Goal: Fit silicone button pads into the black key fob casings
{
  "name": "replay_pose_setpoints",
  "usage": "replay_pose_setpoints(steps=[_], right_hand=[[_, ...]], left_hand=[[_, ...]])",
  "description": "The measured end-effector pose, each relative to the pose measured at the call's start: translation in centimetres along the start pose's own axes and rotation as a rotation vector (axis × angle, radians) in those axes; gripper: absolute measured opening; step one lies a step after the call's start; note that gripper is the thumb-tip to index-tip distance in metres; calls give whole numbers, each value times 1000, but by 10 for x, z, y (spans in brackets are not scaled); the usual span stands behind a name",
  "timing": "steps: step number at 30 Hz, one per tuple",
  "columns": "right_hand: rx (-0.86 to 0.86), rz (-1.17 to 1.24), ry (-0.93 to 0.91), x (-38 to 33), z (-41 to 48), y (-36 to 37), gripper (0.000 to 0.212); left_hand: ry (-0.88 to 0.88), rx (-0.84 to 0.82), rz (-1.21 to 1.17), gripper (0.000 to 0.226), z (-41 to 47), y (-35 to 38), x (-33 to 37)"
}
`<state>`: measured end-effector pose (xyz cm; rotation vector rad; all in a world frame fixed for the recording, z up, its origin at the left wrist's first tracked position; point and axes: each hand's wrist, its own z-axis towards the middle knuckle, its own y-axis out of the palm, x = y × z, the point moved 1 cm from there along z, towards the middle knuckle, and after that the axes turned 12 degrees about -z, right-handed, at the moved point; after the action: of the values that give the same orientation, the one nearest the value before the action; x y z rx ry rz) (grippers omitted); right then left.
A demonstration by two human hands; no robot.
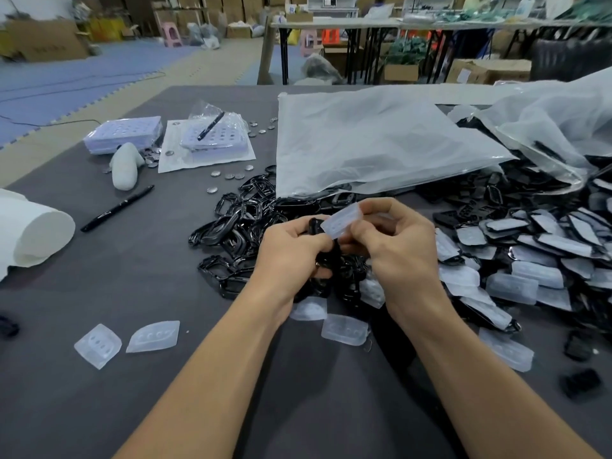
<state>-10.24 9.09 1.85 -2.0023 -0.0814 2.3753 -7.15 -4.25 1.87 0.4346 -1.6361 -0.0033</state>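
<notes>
Translucent silicone pad (341,220) is pinched in the right hand (394,246), raised above the grey table (132,376). Left hand (291,253) grips a black casing (323,260), touching the pad. Loose casings (231,226) lie heaped just behind both hands.

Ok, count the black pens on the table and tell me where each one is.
2. The near pen lies on the grey cloth beside the white roll; the far pen rests on the bagged purple tray. More may be hidden under the bags.
</notes>
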Motion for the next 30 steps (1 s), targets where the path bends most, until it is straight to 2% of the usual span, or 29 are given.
replay_pose_setpoints(steps=[3, 8, 15, 16, 19, 22, 27, 30], right_hand=[[-13, 43, 24, -3, 0, -3, 23], [-13, 45, 87, -6, 1, -9, 16], [-88, 333, 273, -9, 3, -10, 29], [-87, 335, 288, -8, 4, -11, 30], [-105, 287, 281, -5, 4, -12, 12], [-135, 232, 242, -3, 3, -14, 28], [-145, 304, 268, -3, 4, -13, 19], [-133, 211, 245, -3, 3, -13, 8]], left_hand=[[12, -13, 9, 35, -1, 1, 1], [-3, -7, 19, 34, -1, 2, 2], [2, 6, 30, 35, 2, 2, 0], [4, 8, 26, 35, 2, 2, 1], [14, -5, 29, 35, 2, 1, 2], [19, -24, 27, 35, 1, -1, 2], [22, -8, 18, 34, 1, 0, 1], [27, 1, 7, 33, 1, -1, 2]])
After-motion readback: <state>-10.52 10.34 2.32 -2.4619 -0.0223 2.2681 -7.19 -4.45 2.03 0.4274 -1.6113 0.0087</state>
